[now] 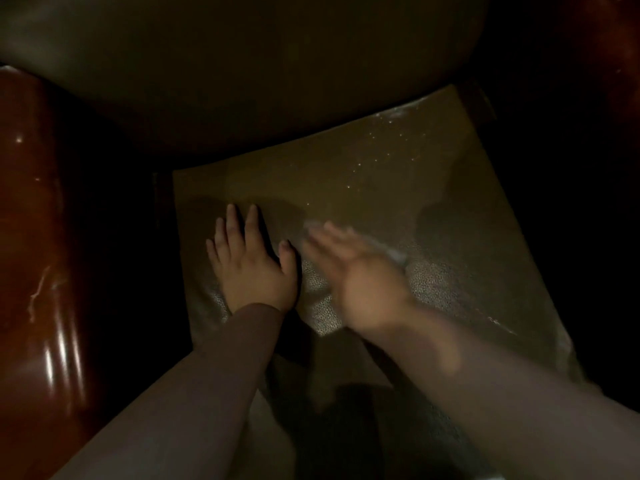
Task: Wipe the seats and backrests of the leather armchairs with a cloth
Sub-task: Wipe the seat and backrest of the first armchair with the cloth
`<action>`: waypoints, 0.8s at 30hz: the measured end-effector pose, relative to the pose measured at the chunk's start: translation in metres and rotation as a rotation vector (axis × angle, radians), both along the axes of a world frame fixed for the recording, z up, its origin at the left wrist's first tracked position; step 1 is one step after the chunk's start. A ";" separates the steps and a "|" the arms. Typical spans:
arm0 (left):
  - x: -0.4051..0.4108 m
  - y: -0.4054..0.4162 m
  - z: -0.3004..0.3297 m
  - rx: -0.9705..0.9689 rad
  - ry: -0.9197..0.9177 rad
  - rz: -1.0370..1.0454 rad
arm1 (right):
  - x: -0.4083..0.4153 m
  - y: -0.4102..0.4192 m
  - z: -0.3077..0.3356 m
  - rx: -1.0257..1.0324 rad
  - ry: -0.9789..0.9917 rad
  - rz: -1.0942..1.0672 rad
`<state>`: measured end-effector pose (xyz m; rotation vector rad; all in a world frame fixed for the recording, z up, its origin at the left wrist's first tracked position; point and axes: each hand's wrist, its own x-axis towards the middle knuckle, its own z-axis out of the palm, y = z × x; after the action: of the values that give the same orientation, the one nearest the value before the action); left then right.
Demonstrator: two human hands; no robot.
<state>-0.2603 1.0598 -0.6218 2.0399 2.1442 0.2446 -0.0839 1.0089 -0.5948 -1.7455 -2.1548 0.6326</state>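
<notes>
The armchair's seat cushion (398,188) is olive-brown grained leather, dimly lit, filling the middle of the view. Its backrest (242,64) rises dark at the top. My left hand (252,261) lies flat on the cushion's left part, fingers straight and spread. My right hand (356,275) is blurred with motion just to its right, fingers stretched out over the seat. A pale strip, probably the cloth (391,252), shows under and beyond its fingers; the blur hides how it is held.
A glossy reddish-brown armrest (41,254) runs down the left side. Another reddish surface (613,46) shows at the top right. Darkness surrounds the cushion on both sides. The cushion's front edge (346,368) drops into shadow below my forearms.
</notes>
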 end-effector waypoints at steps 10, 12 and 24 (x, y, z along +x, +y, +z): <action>-0.001 -0.001 -0.002 -0.016 -0.015 -0.009 | 0.055 0.051 0.002 -0.138 -0.097 -0.717; -0.001 0.000 0.000 -0.031 -0.019 -0.003 | 0.016 0.045 0.003 -0.096 -0.072 -0.359; -0.004 0.000 0.000 -0.043 -0.045 -0.002 | 0.035 0.089 0.006 -0.153 -0.174 -0.591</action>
<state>-0.2640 1.0595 -0.6216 1.9937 2.1018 0.2398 -0.0492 1.0976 -0.5890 -2.4442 -1.5759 0.5053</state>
